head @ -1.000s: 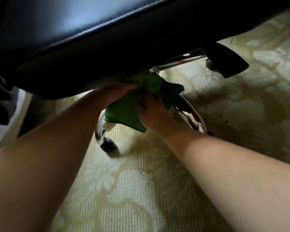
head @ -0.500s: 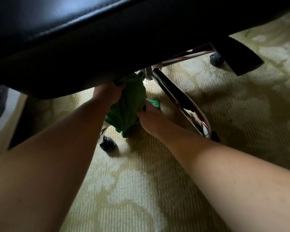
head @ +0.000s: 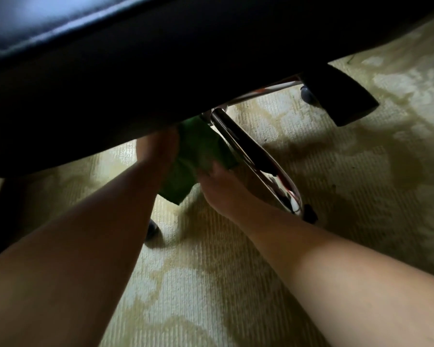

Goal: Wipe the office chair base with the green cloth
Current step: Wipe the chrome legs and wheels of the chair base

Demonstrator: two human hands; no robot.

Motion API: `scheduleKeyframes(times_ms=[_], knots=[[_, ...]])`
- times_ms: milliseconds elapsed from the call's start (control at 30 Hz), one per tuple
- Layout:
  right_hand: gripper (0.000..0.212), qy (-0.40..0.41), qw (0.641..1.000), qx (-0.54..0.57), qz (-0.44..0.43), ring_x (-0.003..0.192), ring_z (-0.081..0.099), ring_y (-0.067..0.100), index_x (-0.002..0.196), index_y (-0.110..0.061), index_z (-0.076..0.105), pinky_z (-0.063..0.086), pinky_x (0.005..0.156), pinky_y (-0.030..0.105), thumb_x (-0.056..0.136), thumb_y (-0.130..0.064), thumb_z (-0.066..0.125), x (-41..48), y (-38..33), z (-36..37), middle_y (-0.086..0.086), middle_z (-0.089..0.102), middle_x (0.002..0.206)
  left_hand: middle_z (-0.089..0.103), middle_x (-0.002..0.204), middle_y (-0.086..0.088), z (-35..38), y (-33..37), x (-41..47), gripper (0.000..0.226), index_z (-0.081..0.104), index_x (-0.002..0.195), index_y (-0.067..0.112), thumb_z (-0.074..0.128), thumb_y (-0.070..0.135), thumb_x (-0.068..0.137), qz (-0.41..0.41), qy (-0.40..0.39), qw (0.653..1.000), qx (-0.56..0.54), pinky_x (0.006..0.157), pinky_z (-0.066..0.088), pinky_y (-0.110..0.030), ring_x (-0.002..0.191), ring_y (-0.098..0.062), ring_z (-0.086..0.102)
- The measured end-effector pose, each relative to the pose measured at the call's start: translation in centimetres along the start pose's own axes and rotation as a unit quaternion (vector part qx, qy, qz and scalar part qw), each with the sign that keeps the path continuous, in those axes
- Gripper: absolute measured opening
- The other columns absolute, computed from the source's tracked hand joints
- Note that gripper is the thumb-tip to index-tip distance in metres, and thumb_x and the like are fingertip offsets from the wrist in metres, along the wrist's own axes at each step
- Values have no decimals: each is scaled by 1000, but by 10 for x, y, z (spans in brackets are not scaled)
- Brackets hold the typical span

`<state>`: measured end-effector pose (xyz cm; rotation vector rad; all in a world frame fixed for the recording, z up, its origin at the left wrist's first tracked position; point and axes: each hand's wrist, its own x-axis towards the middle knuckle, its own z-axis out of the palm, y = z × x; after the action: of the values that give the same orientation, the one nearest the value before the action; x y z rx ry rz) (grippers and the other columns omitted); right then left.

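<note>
Carpet (head: 236, 296): pale, patterned floor covering under everything we see.
Seat (head: 110, 71): black and padded; it fills the top of the view and shades the hub of the base.
Chair base (head: 251, 156): a chrome leg runs from the hub toward lower right, and a second leg shows behind it.
Green cloth (head: 198, 151): bunched just left of that chrome leg, close under the seat, between our two hands.
Left hand (head: 158, 151): against the cloth's left side; its fingers are blurred and shaded, so we cannot tell their grip.
Right hand (head: 223, 189): fingers curled into the cloth's lower edge, holding it.
Caster (head: 152, 230): dark wheel, half hidden by our left forearm.
Progress: we judge the wiping is midway. The cloth is working near the hub, and we cannot tell which legs or casters are already done.
Writing: we can read no brand or label.
</note>
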<state>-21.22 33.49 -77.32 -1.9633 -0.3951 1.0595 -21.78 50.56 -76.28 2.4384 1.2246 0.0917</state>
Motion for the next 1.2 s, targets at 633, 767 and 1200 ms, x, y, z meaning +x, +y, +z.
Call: scheduleKeyframes(times_ms=[633,767,1200], knots=[[47,-7,999,30,-12,111,60,12,156,-29,38,42,89,29,110,-37,41,-26,29,-32,0,58,141,60,134,-18,27,30,9,78,47,141,11,81,53,85,55,-36,993,103,99,47,-53,126,-41,60],[44,-12,999,23,-24,100,56,8,153,-28,43,39,86,28,109,-38,41,-27,28,-34,-1,62,131,64,132,-16,23,31,9,69,53,134,13,81,53,85,55,-47,992,103,91,49,-47,123,-38,63],[50,15,997,78,-4,117,61,22,148,-31,47,51,103,49,103,-51,44,-15,11,-26,0,61,130,67,118,-11,8,-17,5,75,51,136,14,86,50,80,26,-105,991,78,77,49,-39,95,-27,60]])
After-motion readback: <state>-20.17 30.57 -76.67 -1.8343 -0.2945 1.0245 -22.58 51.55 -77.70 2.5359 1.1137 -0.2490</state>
